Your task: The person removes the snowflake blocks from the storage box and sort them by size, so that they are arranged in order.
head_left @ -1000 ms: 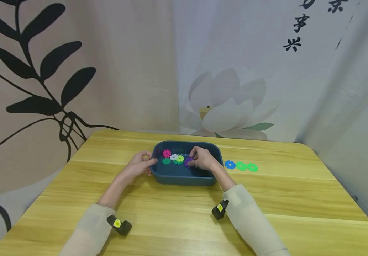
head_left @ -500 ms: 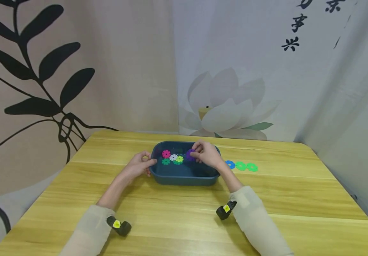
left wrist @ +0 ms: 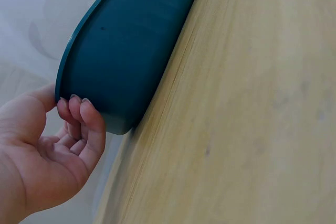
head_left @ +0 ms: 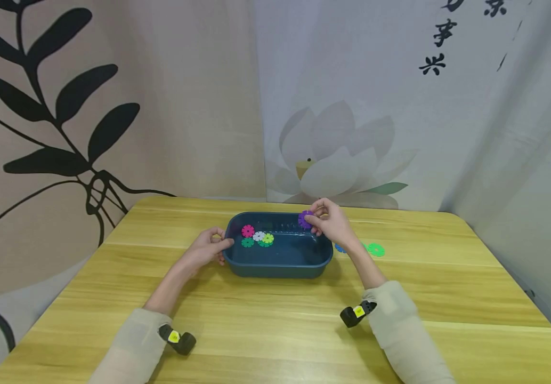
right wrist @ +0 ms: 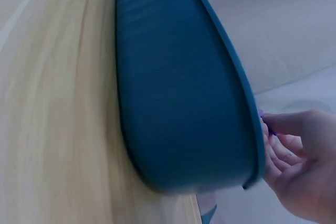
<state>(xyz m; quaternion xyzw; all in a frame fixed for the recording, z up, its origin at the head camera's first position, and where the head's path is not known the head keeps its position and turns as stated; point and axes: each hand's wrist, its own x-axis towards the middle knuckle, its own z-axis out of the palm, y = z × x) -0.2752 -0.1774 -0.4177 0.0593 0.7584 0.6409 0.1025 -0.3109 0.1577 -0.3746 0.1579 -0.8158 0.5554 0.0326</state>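
A dark blue-green plastic bin [head_left: 275, 271] stands on the wooden table. My left hand [head_left: 205, 248] grips its left end, thumb over the rim and curled fingers against the outer wall, as the left wrist view [left wrist: 58, 150] also shows. Between thumb and fingers, my right hand [head_left: 334, 223] pinches a purple notched plastic disc [head_left: 304, 220] over the bin's back right rim. In the right wrist view only a bit of purple shows past the bin wall. On the bin's floor lie a pink disc [head_left: 248, 231], a white disc [head_left: 258, 236], a yellow-green disc [head_left: 268, 238] and green ones [head_left: 248, 242].
Right of the bin, a blue disc [head_left: 340, 249] and a light green disc [head_left: 377, 249] lie on the table [head_left: 266, 325]; another green one is mostly hidden behind my right wrist. A printed curtain [head_left: 199, 117] hangs behind the table's back edge.
My right hand has lifted the purple disc from the bin's floor and carried it up and right to the back right rim. The left hand keeps its grip on the bin.
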